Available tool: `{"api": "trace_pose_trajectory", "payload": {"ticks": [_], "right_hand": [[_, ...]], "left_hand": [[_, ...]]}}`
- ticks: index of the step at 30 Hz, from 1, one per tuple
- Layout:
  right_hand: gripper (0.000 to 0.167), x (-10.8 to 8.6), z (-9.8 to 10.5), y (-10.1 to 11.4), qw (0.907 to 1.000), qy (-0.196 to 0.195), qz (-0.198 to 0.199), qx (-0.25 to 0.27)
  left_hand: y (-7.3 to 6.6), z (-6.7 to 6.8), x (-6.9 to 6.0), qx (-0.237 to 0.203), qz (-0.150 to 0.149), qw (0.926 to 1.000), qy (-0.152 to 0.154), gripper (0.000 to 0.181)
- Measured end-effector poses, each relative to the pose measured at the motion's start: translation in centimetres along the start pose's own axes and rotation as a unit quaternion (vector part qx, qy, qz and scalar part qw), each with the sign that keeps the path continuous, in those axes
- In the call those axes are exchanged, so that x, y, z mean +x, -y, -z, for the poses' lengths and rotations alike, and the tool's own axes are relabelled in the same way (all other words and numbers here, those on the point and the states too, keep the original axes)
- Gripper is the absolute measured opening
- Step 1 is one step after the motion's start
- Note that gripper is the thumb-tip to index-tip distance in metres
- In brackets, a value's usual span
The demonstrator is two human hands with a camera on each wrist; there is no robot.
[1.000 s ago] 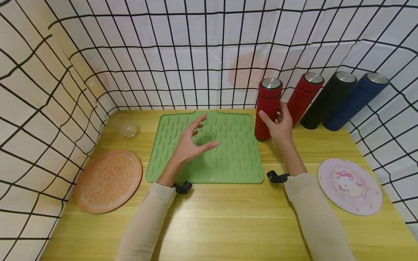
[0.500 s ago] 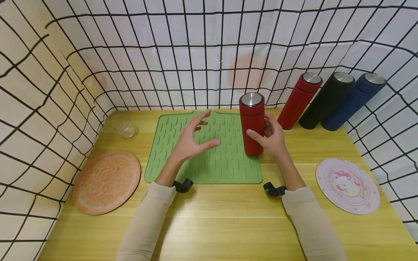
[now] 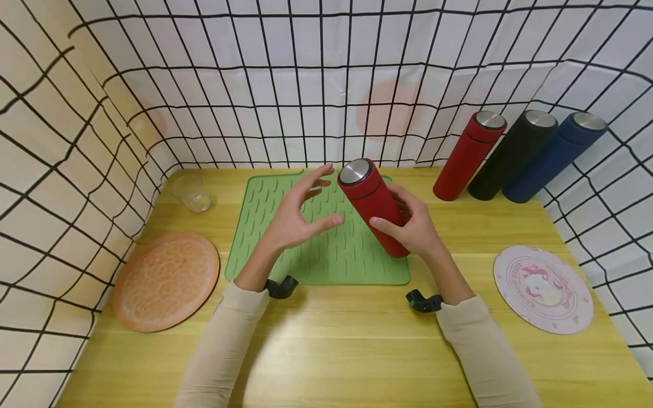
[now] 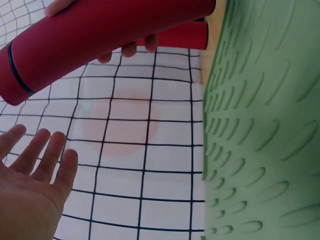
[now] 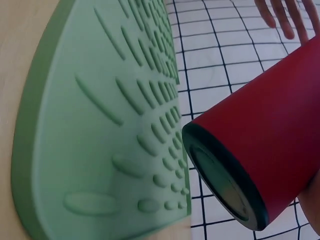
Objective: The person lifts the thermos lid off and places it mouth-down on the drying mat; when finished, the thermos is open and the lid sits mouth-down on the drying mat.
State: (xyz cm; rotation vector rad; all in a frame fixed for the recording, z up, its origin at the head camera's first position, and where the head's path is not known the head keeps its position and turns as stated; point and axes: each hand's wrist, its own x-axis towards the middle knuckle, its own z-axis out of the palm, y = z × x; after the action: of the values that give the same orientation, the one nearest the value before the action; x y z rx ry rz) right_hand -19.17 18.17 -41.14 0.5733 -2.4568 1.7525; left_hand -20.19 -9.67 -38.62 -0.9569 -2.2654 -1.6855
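Note:
My right hand (image 3: 410,226) grips a red bottle (image 3: 374,207) around its body, above the right part of the green mat (image 3: 326,260). The bottle tilts, its silver lid toward the left hand. In the right wrist view the dark base of the red bottle (image 5: 280,135) hangs clear of the mat (image 5: 95,150). My left hand (image 3: 296,221) holds nothing, fingers and thumb spread, just left of the lid. In the left wrist view the left hand (image 4: 35,185) lies apart from the bottle (image 4: 100,40).
A second red bottle (image 3: 469,156), a black bottle (image 3: 510,156) and a blue bottle (image 3: 553,158) lean at the back right. A clear glass (image 3: 194,195) and an orange round mat (image 3: 167,281) are on the left, a pink round mat (image 3: 543,289) on the right. Black grid panels (image 3: 321,107) surround the table.
My right hand has carried the red bottle leftward from beside the other bottles to over the green mat and tipped its lid left. The left hand has barely moved.

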Motion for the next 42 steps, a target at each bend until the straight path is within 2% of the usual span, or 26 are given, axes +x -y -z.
{"api": "trace_pose_trajectory", "payload": {"ticks": [8,12,20,26,29,35,42], "right_hand": [[0.066,-0.4,-0.9,0.8,0.9986,0.052,0.005,-0.015],[0.065,-0.4,-1.2,1.1,0.9969,0.073,0.012,-0.028],[0.065,-0.2,-1.3,1.3,0.9932,0.11,0.025,-0.029],[0.064,-0.5,-1.1,1.7,0.9896,0.14,0.032,-0.006],[0.064,-0.7,-1.0,2.0,0.9867,0.16,0.029,0.002],[0.066,-0.8,-0.8,2.4,0.9854,0.168,0.028,-0.005],[0.069,-0.6,-1.2,2.4,0.9882,0.142,0.054,-0.018]], "left_hand": [[-0.9,-0.1,-0.2,-0.089,-0.026,0.9955,0.017,0.09],[-1.2,-0.1,-0.4,-0.113,-0.033,0.9927,0.026,0.088],[-1.4,-0.1,-0.5,-0.146,-0.051,0.9865,0.055,0.073],[-1.5,-0.1,-0.5,-0.182,-0.097,0.9757,0.074,0.074],[-1.6,-0.1,-0.6,-0.195,-0.107,0.9712,0.085,0.075],[-1.7,-0.2,-0.6,-0.181,-0.095,0.9754,0.082,0.076],[-1.5,-0.4,-0.7,-0.163,-0.098,0.9804,0.052,0.079]]}}
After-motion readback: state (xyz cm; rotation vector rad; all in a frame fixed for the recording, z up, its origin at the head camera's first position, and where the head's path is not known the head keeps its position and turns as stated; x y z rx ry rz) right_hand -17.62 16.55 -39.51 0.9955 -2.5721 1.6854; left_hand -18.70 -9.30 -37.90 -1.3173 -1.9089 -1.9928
